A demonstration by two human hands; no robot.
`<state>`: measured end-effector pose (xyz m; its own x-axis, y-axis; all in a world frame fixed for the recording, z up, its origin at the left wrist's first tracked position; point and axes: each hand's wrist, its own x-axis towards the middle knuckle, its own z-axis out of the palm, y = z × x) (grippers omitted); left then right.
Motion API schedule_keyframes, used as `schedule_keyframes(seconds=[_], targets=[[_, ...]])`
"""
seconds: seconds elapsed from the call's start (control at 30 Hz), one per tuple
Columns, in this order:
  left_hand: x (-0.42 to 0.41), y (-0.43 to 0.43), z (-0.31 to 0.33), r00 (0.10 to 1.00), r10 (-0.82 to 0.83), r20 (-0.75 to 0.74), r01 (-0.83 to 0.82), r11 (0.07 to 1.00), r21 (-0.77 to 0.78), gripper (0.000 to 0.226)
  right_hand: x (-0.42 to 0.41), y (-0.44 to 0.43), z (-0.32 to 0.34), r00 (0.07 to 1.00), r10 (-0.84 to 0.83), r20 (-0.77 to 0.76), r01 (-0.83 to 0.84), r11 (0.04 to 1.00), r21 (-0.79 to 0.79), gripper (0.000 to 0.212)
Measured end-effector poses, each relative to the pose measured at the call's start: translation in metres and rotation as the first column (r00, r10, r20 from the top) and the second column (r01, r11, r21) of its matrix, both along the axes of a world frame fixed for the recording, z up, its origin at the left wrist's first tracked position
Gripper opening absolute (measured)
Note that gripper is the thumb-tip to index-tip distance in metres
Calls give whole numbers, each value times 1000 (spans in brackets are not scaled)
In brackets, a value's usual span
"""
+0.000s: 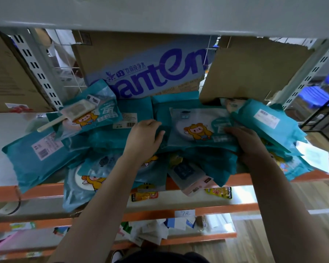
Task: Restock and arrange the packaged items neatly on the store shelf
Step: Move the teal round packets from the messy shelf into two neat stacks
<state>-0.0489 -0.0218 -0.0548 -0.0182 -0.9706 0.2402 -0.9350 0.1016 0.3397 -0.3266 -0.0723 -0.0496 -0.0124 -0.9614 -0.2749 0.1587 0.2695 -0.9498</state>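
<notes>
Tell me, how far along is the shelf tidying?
Little looks done: teal packets lie in a jumbled heap, some overhanging the shelf edge. In hand: left hand and right hand grip one cartoon packet. Left: straightening nearly the whole pile.

A teal packet (196, 130) with a clear window and a yellow cartoon figure is held nearly flat on top of the heap. Its left edge is gripped by the left hand (144, 133) and its right edge by the right hand (243, 139). Left of it, a tilted packet (95, 112) is laid face up. Further left, a large packet (38, 152) is turned label side up. Right of it, a labelled packet (264, 120) is seen. In front of it, the front packets (80, 186) are hung over the orange edge of the shelf (245, 179).
</notes>
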Motion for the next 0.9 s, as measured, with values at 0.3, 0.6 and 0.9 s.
schedule_keyframes(seconds=[0.3, 0.6, 0.9], targets=[[-37, -39, -14, 976, -122, 180, 108, 990, 86, 71, -54, 28, -11, 965, -257, -56, 255, 966, -39, 15], [-48, -41, -13, 965, -23, 260, 42, 997, -69, 45, -59, 45, -25, 975, -222, -13, 219, 969, -112, 25], [-40, -30, 5, 995, 90, -37, -96, 975, -201, 35, -59, 46, -30, 966, -245, 84, 254, 960, -116, 30]])
